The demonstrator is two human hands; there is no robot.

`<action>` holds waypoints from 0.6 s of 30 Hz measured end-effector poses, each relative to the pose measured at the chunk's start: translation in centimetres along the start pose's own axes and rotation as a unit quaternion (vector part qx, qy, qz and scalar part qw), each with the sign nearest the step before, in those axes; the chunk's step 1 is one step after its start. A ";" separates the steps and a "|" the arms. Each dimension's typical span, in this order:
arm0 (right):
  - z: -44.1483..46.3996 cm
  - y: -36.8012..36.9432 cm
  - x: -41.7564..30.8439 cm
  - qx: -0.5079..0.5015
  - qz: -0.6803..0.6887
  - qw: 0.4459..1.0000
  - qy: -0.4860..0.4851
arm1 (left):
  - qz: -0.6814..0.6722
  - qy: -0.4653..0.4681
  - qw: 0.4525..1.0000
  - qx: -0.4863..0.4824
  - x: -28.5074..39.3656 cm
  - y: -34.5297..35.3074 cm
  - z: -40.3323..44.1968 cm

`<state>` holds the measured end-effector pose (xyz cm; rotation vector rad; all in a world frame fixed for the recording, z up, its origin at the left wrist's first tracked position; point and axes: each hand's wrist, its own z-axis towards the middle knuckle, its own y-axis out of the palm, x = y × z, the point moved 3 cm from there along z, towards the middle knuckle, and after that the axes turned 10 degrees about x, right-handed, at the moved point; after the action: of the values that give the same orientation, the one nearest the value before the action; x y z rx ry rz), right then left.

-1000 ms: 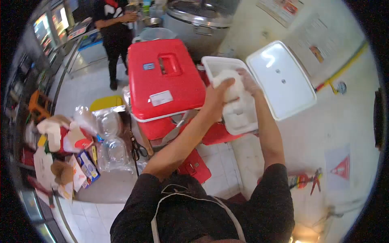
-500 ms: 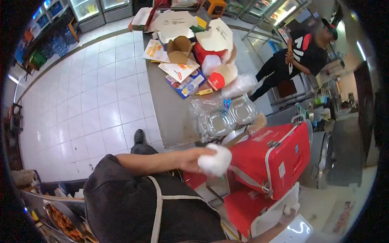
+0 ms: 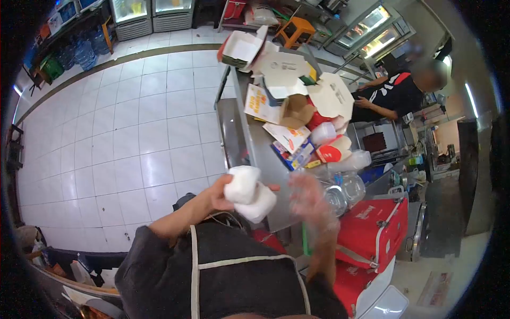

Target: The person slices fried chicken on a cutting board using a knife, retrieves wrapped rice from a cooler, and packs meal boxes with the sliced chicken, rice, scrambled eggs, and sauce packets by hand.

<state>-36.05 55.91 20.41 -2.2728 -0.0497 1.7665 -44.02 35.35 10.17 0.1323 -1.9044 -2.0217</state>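
Observation:
My left hand (image 3: 217, 194) holds two rounded white bundles, an upper one (image 3: 242, 184) resting against a lower one (image 3: 257, 204), in front of my apron. My right hand (image 3: 309, 196) is raised to the right of them, blurred by motion, apart from the bundles and near the clear plastic containers (image 3: 336, 199) on the metal table (image 3: 281, 212). Its fingers are too smeared to read. Behind my right arm stands a red cooler box (image 3: 366, 234), with a white tub (image 3: 376, 287) and its white lid (image 3: 390, 304) below it.
Opened cardboard food boxes (image 3: 332, 95), printed cards (image 3: 261, 102) and a blue box (image 3: 294, 155) crowd the table. A co-worker (image 3: 396, 93) stands beyond it. An orange stool (image 3: 296, 32) is behind the table, tiled floor (image 3: 122, 143) to the left, and a pan (image 3: 93, 311) at lower left.
The view has swung left, away from the tub and wall. My left hand has carried the white bundles from the tub to in front of my body. My right hand has left the tub and risen beside the table.

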 end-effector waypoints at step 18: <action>55.3 -2.6 0.7 0.214 -0.637 0.635 -0.381 | 0.067 0.307 0.915 0.251 26.4 -8.2 -4.6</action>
<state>-88.43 68.75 7.84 -0.5183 -0.9823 1.3833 -68.83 22.79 6.33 0.6625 -1.8762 -1.1576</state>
